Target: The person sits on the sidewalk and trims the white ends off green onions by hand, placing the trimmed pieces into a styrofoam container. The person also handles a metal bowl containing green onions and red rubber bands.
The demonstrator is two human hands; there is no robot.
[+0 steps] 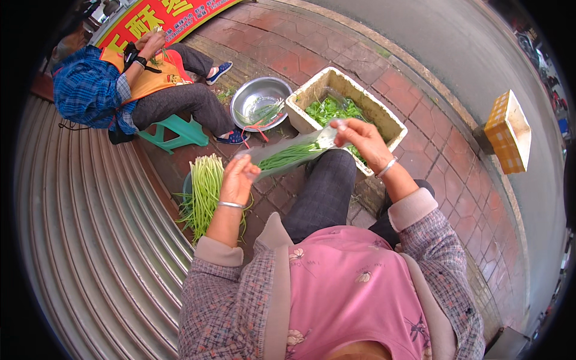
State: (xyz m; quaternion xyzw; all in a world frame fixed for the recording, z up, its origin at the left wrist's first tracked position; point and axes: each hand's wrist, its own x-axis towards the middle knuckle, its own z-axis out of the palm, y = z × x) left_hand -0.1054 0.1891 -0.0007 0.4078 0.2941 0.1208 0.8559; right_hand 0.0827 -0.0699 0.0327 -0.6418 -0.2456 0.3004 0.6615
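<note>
A clear plastic bag (pixel 288 155) is stretched between my two hands above my knee. Inside it lies a bundle of long green stalks with pale ends, likely scallions or chives (pixel 290 154). My left hand (pixel 237 175) grips the end of the bag by the green tips. At the other end, beside the white ends, my right hand (pixel 360 137) pinches the plastic. Below and left of my left hand stands a large bunch of pale green stalks (pixel 207 193), partly hiding a bluish tub (pixel 186 183).
A white foam box (pixel 391 119) holds leafy greens (pixel 333 110). Beside it is a metal basin (pixel 256 90) with some stalks and red ties. Another person (pixel 90 85) sits on a green stool (pixel 177 132), handling stalks. A ribbed shutter (pixel 99 216) borders the left; a yellow-sided box (pixel 504 135) stands near the kerb.
</note>
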